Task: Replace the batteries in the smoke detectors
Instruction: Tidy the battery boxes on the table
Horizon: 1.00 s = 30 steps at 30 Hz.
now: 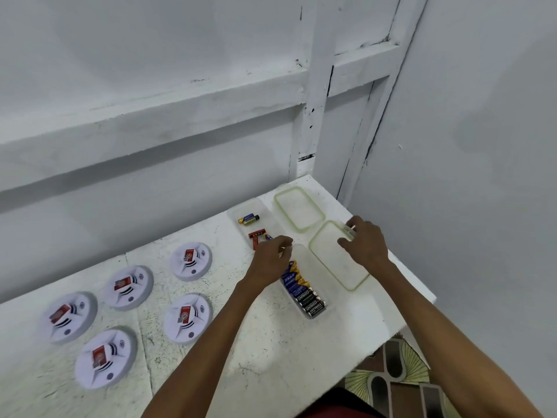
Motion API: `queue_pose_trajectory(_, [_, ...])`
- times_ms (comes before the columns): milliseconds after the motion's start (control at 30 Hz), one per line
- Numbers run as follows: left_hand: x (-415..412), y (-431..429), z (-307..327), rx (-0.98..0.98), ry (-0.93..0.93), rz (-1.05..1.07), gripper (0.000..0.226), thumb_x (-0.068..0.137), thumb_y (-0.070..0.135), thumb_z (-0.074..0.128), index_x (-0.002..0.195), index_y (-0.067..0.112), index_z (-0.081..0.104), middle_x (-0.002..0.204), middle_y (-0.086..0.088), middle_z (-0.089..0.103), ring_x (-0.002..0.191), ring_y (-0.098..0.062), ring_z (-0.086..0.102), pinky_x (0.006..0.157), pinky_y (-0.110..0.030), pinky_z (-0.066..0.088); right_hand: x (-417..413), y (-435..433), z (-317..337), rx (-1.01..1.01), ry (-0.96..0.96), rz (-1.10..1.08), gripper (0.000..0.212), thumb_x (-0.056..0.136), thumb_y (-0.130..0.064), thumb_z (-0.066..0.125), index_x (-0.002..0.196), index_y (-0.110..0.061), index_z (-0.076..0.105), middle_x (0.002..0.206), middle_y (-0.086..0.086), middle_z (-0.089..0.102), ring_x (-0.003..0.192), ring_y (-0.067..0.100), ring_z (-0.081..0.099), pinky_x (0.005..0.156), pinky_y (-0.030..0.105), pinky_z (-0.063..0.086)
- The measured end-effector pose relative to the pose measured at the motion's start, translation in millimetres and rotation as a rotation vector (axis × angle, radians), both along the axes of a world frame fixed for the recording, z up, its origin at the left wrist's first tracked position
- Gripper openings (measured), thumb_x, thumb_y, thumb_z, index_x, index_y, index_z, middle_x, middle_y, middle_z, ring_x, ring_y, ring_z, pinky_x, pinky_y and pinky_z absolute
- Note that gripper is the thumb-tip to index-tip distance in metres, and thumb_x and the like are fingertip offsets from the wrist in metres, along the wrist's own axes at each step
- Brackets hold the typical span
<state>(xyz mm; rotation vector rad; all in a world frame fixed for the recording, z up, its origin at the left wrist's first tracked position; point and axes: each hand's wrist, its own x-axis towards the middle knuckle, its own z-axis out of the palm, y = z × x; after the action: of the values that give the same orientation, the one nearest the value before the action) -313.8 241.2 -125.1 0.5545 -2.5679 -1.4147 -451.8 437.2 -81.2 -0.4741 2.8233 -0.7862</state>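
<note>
Five smoke detectors (pixel 187 318) lie face up on the white table (pixel 265 342) in the lower left of the frame, in two loose rows and well apart from each other. Each is a round white disc with a red label in the middle, black curved stripes beside it and a small dark dot near the rim. The writing on the red labels is too small to read.

Near the centre of the frame stands a clear plastic battery box (pixel 312 260), its long axis running from upper left to lower right. The batteries (pixel 303 292) lie side by side in a row along it, each one crosswise to the box. The upper ones are blue and gold; the lower ones are black and marked EVEREADY.

The left hand (pixel 272 257) hangs over the upper end of this box with its fingers curled; whether it pinches anything cannot be told. The right hand (pixel 366 241) grips the upper edge of the near lid (pixel 334 260), which lies just right of the box.

A far lid (pixel 298 208) lies above it, and a second box (pixel 265 212) beside that holds a yellow and blue battery (pixel 248 219) and a red piece (pixel 255 236).
</note>
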Motion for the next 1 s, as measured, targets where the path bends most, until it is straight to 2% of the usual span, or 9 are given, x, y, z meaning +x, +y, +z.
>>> queue_pose_trajectory(67, [1, 1, 5, 0.053, 0.015, 0.031, 0.025, 0.105, 0.023, 0.053, 0.119, 0.012, 0.071, 0.110, 0.000, 0.072, 0.100, -0.005, 0.062, 0.083, -0.005, 0.042, 16, -13, 23, -0.029, -0.009, 0.089, 0.026, 0.082, -0.021, 0.070, 0.104, -0.016, 0.058, 0.093, 0.009, 0.068, 0.081, 0.029, 0.063, 0.068, 0.039, 0.054])
queue_pose_trajectory(167, [2, 4, 12, 0.193, 0.001, 0.044, 0.028, 0.109, 0.034, 0.043, 0.101, 0.020, 0.066, 0.100, 0.003, 0.063, 0.092, -0.006, 0.056, 0.086, -0.022, 0.043, 51, -30, 37, 0.113, 0.079, 0.232, 0.025, 0.087, -0.022, 0.060, 0.108, -0.017, 0.046, 0.087, 0.005, 0.061, 0.076, 0.026, 0.056, 0.054, 0.032, 0.038])
queue_pose_trajectory(267, [4, 8, 17, 0.384, -0.014, 0.102, 0.046, 0.110, 0.044, 0.034, 0.119, 0.015, 0.069, 0.119, 0.005, 0.067, 0.112, -0.009, 0.061, 0.097, -0.026, 0.041, 91, -43, 34, 0.234, 0.149, 0.311, 0.036, 0.091, -0.018, 0.053, 0.123, -0.012, 0.037, 0.080, 0.002, 0.050, 0.071, 0.021, 0.048, 0.049, 0.030, 0.025])
queue_pose_trajectory(367, [9, 8, 18, 0.497, -0.029, 0.158, 0.048, 0.107, 0.053, 0.036, 0.122, 0.019, 0.066, 0.116, 0.010, 0.067, 0.109, -0.004, 0.062, 0.092, -0.021, 0.042, 121, -52, 19, 0.289, 0.211, 0.336, 0.052, 0.092, -0.018, 0.053, 0.138, -0.012, 0.031, 0.098, 0.005, 0.058, 0.089, 0.024, 0.051, 0.060, 0.032, 0.032])
queue_pose_trajectory(500, [17, 6, 12, 0.275, -0.039, 0.206, 0.030, 0.103, 0.039, 0.054, 0.118, 0.017, 0.066, 0.114, 0.004, 0.068, 0.102, -0.010, 0.062, 0.079, -0.020, 0.042, 137, -57, 4, 0.325, 0.236, 0.382, 0.060, 0.093, -0.042, 0.056, 0.143, -0.015, 0.034, 0.122, 0.007, 0.056, 0.112, 0.027, 0.049, 0.069, 0.035, 0.043])
queue_pose_trajectory(633, [31, 6, -4, 0.283, -0.005, 0.240, 0.037, 0.097, 0.020, 0.062, 0.133, 0.013, 0.063, 0.130, 0.000, 0.067, 0.113, -0.011, 0.062, 0.092, -0.025, 0.045, 137, -53, 5, 0.187, 0.200, 0.396, 0.058, 0.090, -0.059, 0.054, 0.132, -0.018, 0.047, 0.117, 0.001, 0.059, 0.108, 0.023, 0.050, 0.068, 0.033, 0.047])
queue_pose_trajectory(733, [38, 4, -7, 0.291, 0.024, 0.212, 0.039, 0.100, 0.019, 0.060, 0.139, 0.012, 0.060, 0.131, 0.004, 0.065, 0.122, -0.010, 0.061, 0.095, -0.020, 0.045, 120, -51, 11, 0.117, 0.182, 0.274, 0.042, 0.096, -0.049, 0.048, 0.126, -0.020, 0.054, 0.122, 0.002, 0.057, 0.114, 0.024, 0.048, 0.072, 0.033, 0.043])
queue_pose_trajectory(833, [38, 5, -7, 0.277, -0.001, 0.198, 0.038, 0.103, 0.021, 0.056, 0.140, 0.013, 0.058, 0.131, 0.004, 0.064, 0.122, -0.012, 0.060, 0.099, -0.025, 0.047, 89, -43, 12, 0.321, 0.128, 0.135, 0.045, 0.101, -0.043, 0.039, 0.135, -0.015, 0.047, 0.136, 0.009, 0.048, 0.123, 0.032, 0.042, 0.089, 0.043, 0.043])
queue_pose_trajectory(1000, [43, 9, -9, 0.220, -0.004, 0.313, 0.029, 0.104, 0.023, 0.052, 0.129, 0.012, 0.063, 0.115, 0.002, 0.069, 0.107, -0.017, 0.064, 0.095, -0.035, 0.052, 76, -30, 8, 0.320, -0.047, 0.163, 0.041, 0.099, -0.043, 0.047, 0.124, -0.012, 0.057, 0.119, 0.010, 0.061, 0.107, 0.028, 0.059, 0.075, 0.031, 0.041])
